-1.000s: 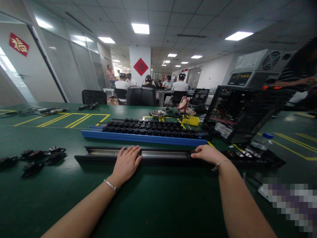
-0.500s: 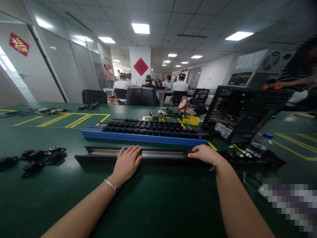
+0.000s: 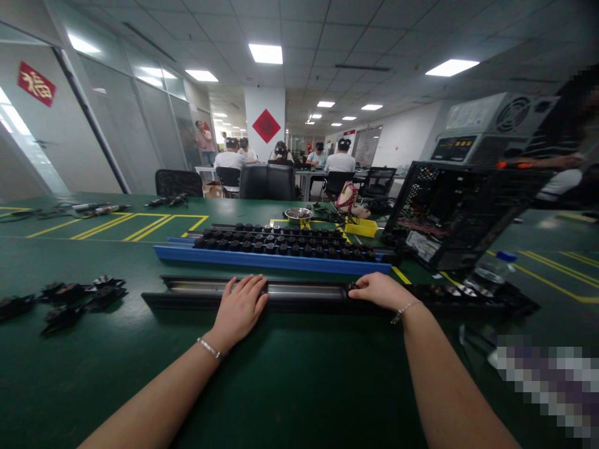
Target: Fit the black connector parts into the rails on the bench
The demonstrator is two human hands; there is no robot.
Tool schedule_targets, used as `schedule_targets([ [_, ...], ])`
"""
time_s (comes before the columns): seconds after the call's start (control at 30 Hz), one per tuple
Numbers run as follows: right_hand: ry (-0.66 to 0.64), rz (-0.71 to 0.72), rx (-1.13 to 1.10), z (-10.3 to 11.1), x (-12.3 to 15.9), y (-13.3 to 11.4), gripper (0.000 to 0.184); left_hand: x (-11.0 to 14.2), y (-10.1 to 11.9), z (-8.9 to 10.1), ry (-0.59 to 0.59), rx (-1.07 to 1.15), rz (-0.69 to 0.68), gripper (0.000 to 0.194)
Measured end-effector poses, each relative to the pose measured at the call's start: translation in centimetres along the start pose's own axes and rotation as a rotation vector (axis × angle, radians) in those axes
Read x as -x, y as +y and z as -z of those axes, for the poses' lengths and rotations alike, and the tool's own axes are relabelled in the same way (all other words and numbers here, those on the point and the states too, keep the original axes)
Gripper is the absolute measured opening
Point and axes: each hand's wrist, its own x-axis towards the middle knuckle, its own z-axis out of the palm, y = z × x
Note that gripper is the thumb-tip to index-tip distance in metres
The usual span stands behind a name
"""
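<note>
A long black rail (image 3: 187,302) with a shiny metal channel lies crosswise on the green table. My left hand (image 3: 242,307) rests flat on it with fingers stretched out, palm down. My right hand (image 3: 381,291) is closed in a pinch on a small black part (image 3: 352,288) sitting in the channel; the fingers partly hide it. Right of this hand, more black parts (image 3: 449,294) fill the rail's far right stretch. Behind, a blue rail (image 3: 271,260) stands in front of several rows of similar black parts (image 3: 290,248).
Loose black pieces (image 3: 65,292) lie at the left. An opened computer case (image 3: 463,212) stands at the right, near a clear plastic jar (image 3: 491,271) with a blue lid. Farther back are a metal bowl (image 3: 298,214) and a yellow tray (image 3: 361,228). A person's arm shows at far right.
My right hand has slid a little to the left along the rail, and the black part in its pinch has moved with it. The left hand stays in place.
</note>
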Motion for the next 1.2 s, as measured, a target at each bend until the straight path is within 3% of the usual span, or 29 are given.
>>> schedule_targets([
  [1.2, 0.053, 0.155, -0.006, -2.0, -0.2, -3.6, 0.023, 0.1, -0.2, -0.3, 0.019, 0.009, -0.010, 0.040],
])
